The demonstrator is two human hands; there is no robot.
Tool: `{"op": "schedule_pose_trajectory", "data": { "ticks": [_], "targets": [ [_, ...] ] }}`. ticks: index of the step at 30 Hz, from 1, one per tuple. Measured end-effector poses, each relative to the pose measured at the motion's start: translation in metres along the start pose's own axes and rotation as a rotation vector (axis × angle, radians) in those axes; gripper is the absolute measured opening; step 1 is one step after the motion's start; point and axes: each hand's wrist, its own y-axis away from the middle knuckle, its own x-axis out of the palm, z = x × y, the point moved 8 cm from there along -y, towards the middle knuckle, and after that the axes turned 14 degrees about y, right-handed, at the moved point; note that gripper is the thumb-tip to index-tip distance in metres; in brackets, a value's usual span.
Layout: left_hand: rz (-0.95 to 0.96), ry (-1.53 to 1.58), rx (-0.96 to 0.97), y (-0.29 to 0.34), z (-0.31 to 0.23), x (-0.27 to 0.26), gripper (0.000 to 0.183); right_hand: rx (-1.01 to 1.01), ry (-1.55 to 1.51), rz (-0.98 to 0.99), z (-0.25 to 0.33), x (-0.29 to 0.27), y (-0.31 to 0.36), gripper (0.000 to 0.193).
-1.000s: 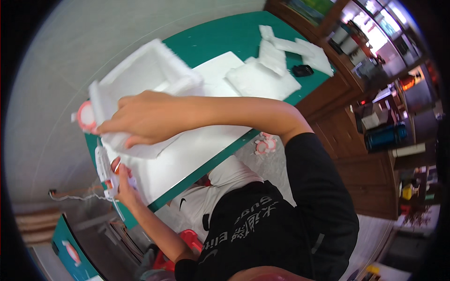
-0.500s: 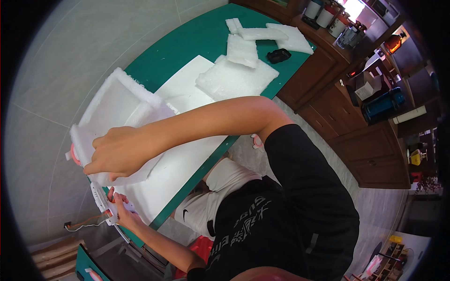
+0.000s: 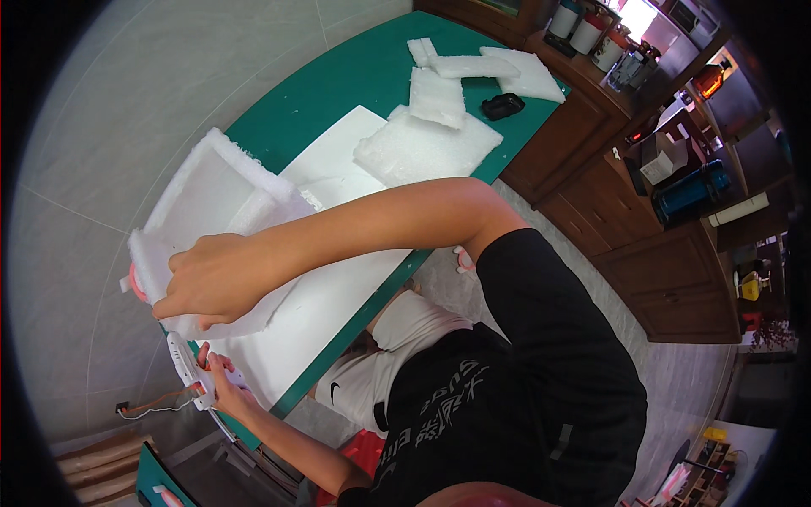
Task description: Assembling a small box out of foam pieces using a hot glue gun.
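My right hand reaches across to the left and is closed at the near wall of a white foam box, its fingertips partly hidden below. The box is open-topped, with rough-edged panels. Below it, at the table's left end, my left hand is closed around a white handheld device with an orange part. Beside those fingers lies a long white bar-shaped object, whose exact kind I cannot make out. A pink-and-white ring sits against the box's left side. Under the box lies a large white sheet.
On the green table several foam pieces lie toward the far right, beside a black object. Wooden cabinets stand at the right. A cord runs to a wall socket at the lower left.
The whole scene sits slightly lower in the picture. Both hands keep their places at the box and the white device.
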Motion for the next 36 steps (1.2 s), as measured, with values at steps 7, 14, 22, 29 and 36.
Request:
{"op": "schedule_pose_trajectory", "data": {
  "ticks": [7,14,22,29,36],
  "targets": [
    [0.021,0.011,-0.005,-0.003,0.004,-0.003,0.038,-0.005,0.003,-0.021,0.000,-0.002,0.001,0.038],
    [0.014,0.008,0.020,-0.001,0.000,0.001,0.034,-0.008,0.006,-0.023,0.001,-0.003,0.000,0.037],
    [0.011,0.019,-0.002,0.001,-0.003,0.005,0.029,-0.011,-0.004,-0.035,0.000,-0.004,0.002,0.036],
    [0.016,0.015,0.026,0.001,-0.004,0.009,0.029,-0.008,-0.010,-0.025,-0.001,-0.004,0.003,0.035],
    [0.030,0.047,-0.045,-0.004,0.014,-0.012,0.030,-0.031,-0.027,-0.011,-0.001,-0.009,0.001,0.040]
  ]
}}
